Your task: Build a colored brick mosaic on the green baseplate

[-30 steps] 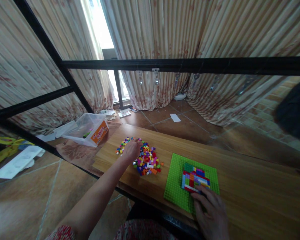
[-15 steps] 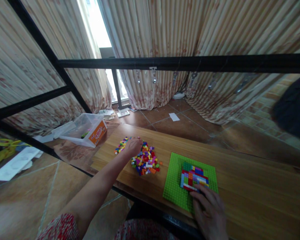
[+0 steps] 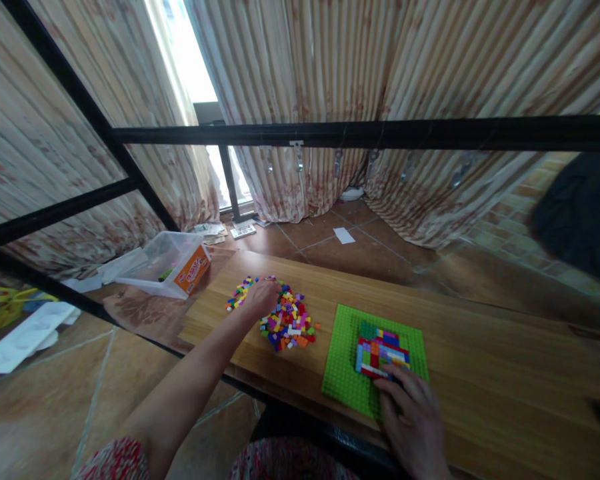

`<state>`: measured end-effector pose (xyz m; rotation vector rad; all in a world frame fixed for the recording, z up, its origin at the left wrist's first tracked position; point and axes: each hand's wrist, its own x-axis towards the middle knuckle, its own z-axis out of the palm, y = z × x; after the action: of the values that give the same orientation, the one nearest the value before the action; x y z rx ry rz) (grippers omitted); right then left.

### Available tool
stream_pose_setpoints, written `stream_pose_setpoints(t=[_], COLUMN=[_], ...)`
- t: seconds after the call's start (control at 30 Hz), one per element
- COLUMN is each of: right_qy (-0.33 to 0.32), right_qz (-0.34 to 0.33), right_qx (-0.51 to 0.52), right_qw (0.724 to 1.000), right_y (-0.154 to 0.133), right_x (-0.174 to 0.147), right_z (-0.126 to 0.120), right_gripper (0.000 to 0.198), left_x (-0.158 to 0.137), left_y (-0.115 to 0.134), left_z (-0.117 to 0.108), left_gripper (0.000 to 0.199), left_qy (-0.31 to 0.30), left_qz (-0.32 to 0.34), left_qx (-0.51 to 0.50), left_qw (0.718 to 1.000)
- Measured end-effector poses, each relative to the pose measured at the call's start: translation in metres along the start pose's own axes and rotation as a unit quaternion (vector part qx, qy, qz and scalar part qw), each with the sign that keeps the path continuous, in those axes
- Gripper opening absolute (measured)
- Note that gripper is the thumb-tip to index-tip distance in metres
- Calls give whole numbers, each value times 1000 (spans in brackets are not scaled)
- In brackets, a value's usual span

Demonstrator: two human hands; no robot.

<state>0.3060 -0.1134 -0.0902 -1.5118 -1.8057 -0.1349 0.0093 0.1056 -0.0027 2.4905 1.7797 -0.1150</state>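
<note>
Sliding slightly leftward with the view, otherwise barely moving: reaching with the left hand (image 3: 261, 298) over the loose bricks (image 3: 291, 321) at left; resting the right hand (image 3: 414, 412) at the near edge of the brick panel (image 3: 379, 348) on the green baseplate (image 3: 341, 377) at right (unable to tell either grip); leaving the brick panel looking unchanged.

The base plate (image 3: 343, 373) is bright green; the built block (image 3: 373, 350) mixes red, blue, purple and dark green. The loose bricks (image 3: 290, 320) have many colours, yellow, pink and white among them. The bench (image 3: 490, 380) is brown with wood grain, the curtain (image 3: 330, 60) cream with reddish blotches, the sleeve (image 3: 117, 461) speckled red and white.
</note>
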Motion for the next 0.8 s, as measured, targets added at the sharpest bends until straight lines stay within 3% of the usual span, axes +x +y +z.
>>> stream_pose_setpoints(t=[0.3, 0.8], right_qy=[7, 2], right_qz=[6, 10], right_qx=[6, 3], right_qw=[1000, 1000], right_y=[-5, -3], right_x=[4, 2], right_z=[-2, -1], right_gripper=[17, 17], left_x=[4, 3], left_y=[7, 13], left_z=[-2, -6], left_gripper=[32, 24], left_qy=[8, -1], left_qz=[-7, 17], left_qx=[18, 34], left_qw=[1000, 999])
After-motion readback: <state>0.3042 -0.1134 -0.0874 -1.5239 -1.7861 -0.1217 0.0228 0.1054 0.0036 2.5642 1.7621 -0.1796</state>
